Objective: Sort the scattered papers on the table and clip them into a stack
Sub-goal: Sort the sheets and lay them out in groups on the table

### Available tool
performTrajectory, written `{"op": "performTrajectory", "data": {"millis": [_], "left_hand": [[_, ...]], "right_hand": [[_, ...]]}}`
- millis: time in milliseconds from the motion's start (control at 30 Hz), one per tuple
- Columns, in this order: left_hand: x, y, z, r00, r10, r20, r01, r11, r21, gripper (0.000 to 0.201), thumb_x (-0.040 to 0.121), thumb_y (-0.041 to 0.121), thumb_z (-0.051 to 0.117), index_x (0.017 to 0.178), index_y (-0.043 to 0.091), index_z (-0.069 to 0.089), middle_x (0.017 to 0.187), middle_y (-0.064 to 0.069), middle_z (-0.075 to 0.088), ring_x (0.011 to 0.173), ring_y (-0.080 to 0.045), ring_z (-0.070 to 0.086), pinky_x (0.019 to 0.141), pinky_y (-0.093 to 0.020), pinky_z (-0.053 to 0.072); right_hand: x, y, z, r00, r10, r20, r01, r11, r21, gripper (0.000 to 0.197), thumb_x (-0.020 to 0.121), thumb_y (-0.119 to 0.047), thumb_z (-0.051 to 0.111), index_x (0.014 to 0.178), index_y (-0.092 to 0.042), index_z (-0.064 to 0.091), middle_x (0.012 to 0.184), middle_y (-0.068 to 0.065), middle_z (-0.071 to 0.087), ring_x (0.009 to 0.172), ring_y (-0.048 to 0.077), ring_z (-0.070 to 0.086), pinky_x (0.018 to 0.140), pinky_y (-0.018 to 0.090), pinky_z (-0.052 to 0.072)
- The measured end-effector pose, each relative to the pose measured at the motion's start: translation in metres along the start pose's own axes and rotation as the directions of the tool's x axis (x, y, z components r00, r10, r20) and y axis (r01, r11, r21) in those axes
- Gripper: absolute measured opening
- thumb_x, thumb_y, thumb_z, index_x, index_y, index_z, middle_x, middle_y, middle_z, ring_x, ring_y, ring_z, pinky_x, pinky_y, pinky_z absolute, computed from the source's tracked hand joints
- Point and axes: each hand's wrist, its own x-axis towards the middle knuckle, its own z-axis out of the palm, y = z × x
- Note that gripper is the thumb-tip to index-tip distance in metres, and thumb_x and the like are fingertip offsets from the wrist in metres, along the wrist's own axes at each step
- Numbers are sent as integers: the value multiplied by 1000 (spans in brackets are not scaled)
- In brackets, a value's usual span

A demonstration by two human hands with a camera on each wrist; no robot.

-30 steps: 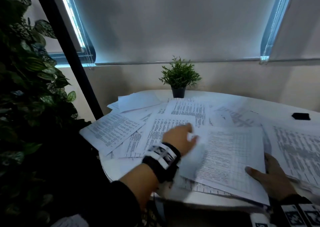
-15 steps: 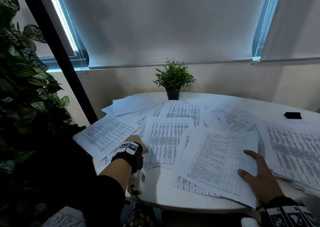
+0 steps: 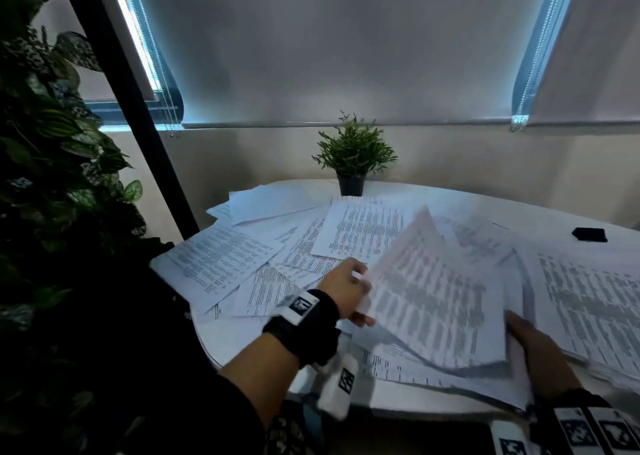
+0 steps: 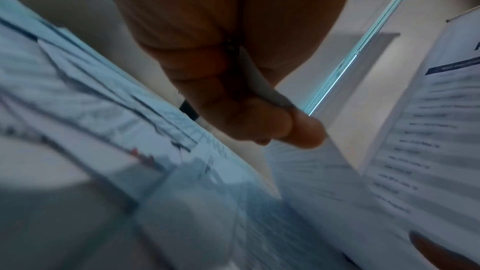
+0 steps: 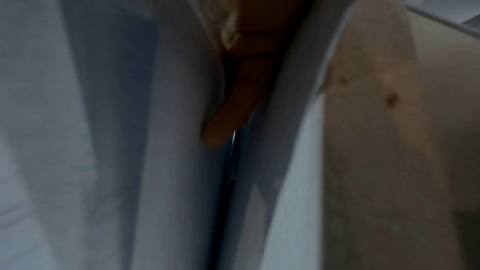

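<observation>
Over the stack (image 3: pixel 450 368), the left hand (image 3: pixel 346 290) now lifts a sheet (image 3: pixel 426 291).

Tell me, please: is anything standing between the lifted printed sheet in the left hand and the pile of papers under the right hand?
Nothing visible does. The left hand pinches the lifted white printed sheet directly above the pile of printed papers that the right hand holds at the white table's near edge.

White papers (image 3: pixel 356 232), black print; green plant (image 3: pixel 355 149), black pot (image 3: pixel 351 185).
</observation>
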Motion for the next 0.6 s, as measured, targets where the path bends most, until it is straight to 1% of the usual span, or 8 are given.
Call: {"op": "performTrajectory", "data": {"millis": [100,167,233,333,400,467,533,600], "left_hand": [[0,-8,13,1000,-1,24,2,1000,-28,8,100,8,38,104,15,40,92,-11,48,36,-17,56,38,-26,49],[0,-13,13,998,-21,60,16,996,91,11,100,13,41,110,17,41,94,-9,52,41,-18,57,40,-27,50],[5,-18,4,998,-4,56,-13,955,295,17,98,24,50,114,19,47,99,-8,58,51,-22,61,47,-31,52],[24,-29,-41,979,112,-173,8,819,573,32,91,42,58,115,20,54,106,-5,64,86,-25,65,74,-31,50],[39,-36,-87,946,114,-304,142,695,705,38,89,39,60,121,19,51,117,-5,56,103,-25,58,84,-31,46],[50,-45,-131,924,48,-379,305,507,806,44,88,35,59,126,17,47,129,-9,49,113,-29,52,93,-39,46],[60,-53,-163,903,-36,-428,408,377,831,61,84,39,62,136,16,39,139,-12,42,123,-32,46,100,-43,43],[68,-61,-180,904,-96,-416,419,383,823,76,81,46,61,144,16,31,146,-12,38,129,-32,43,103,-42,42]], "right_hand": [[2,2,0,996,60,61,-71,978,196,64,60,-56,71,101,-7,72,96,13,71,80,37,68,60,39,58],[3,6,-1,998,46,-30,-47,998,-30,53,79,-41,66,113,0,64,109,20,66,86,37,65,73,40,53],[7,7,-6,989,-74,-127,37,960,-276,39,87,-15,63,120,5,56,119,26,59,76,24,56,69,32,43],[6,7,-7,988,-155,-14,135,897,-420,54,83,-7,67,132,1,45,131,20,51,87,19,48,69,29,40],[6,8,-8,984,-177,18,166,874,-456,101,60,-44,83,139,-5,34,138,11,40,106,17,40,92,37,38],[6,10,-8,974,-227,-18,186,840,-509,156,13,-87,65,144,-10,25,144,6,30,124,19,35,104,38,28],[12,15,-12,973,-227,-32,180,846,-501,171,-1,-92,54,147,-13,19,151,3,20,134,21,28,109,38,24],[11,14,-9,974,-224,-27,185,861,-474,162,10,-80,72,148,-15,16,151,0,19,135,23,29,110,43,27]]}}
